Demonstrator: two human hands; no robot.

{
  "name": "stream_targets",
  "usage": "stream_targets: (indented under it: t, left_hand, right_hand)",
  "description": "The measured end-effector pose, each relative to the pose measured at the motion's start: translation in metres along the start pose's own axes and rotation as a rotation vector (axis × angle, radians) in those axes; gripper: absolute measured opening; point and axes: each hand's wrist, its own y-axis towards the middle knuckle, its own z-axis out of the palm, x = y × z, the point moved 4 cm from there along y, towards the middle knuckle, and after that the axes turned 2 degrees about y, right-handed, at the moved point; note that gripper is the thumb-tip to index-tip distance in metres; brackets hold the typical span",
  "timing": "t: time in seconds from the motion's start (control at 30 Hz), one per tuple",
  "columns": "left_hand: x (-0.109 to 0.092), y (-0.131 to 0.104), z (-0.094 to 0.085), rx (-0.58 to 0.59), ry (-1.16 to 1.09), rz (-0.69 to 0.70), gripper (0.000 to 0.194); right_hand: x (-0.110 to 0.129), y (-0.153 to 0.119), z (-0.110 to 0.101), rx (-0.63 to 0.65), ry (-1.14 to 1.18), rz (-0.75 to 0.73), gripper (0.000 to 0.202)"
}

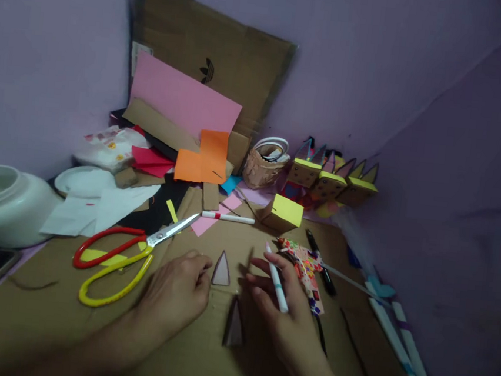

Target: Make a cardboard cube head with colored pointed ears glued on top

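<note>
My right hand (285, 312) holds a white marker (277, 286) with a pale pink tip and a teal band, its tip pointing up and away from me. The fingers are loosely bent around it. My left hand (179, 287) rests on the cardboard, fingers curled in, with nothing visible in them. Just right of its fingertips lies a small triangle (222, 270), pale pink with a dark outline; whether the fingers touch it I cannot tell. A second dark-edged triangle (234, 327) lies nearer to me, between the hands.
Red-and-yellow-handled scissors (150, 242) lie open at left, near a white pot (9, 206). A capped white marker (228, 217) and a yellow-topped box (282, 213) sit ahead. A glue gun (307, 264) lies right. Eared boxes (331, 184) and coloured paper (184, 96) stand behind.
</note>
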Motion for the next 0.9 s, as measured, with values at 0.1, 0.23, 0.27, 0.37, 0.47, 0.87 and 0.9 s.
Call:
stream_targets:
  t: [0.1, 0.23, 0.27, 0.37, 0.47, 0.87, 0.9]
  left_hand:
    - [0.003, 0.004, -0.001, 0.019, -0.042, -0.029, 0.025]
    - [0.0, 0.006, 0.001, 0.092, -0.114, -0.057, 0.028]
    - [-0.001, 0.005, 0.002, 0.107, -0.138, -0.059, 0.029]
    - [-0.003, 0.006, 0.005, 0.137, -0.21, -0.077, 0.031]
    - [0.001, 0.008, 0.007, 0.151, -0.302, -0.132, 0.03]
    - [-0.001, 0.001, 0.015, 0.229, -0.613, -0.428, 0.022]
    - [-0.001, 0.001, 0.015, 0.238, -0.623, -0.422, 0.021]
  right_hand:
    - [0.004, 0.009, 0.018, 0.012, -0.054, 0.0, 0.042]
    - [0.002, 0.015, 0.032, 0.027, -0.108, -0.048, 0.044]
    - [0.0, 0.016, 0.034, 0.031, -0.089, -0.038, 0.044]
    - [-0.005, 0.017, 0.037, 0.02, 0.005, 0.019, 0.048]
    - [-0.01, 0.02, 0.039, -0.005, 0.125, 0.056, 0.05]
    - [-0.014, 0.017, 0.037, -0.044, 0.413, 0.092, 0.049]
    - [-0.015, 0.016, 0.037, -0.043, 0.411, 0.075, 0.049]
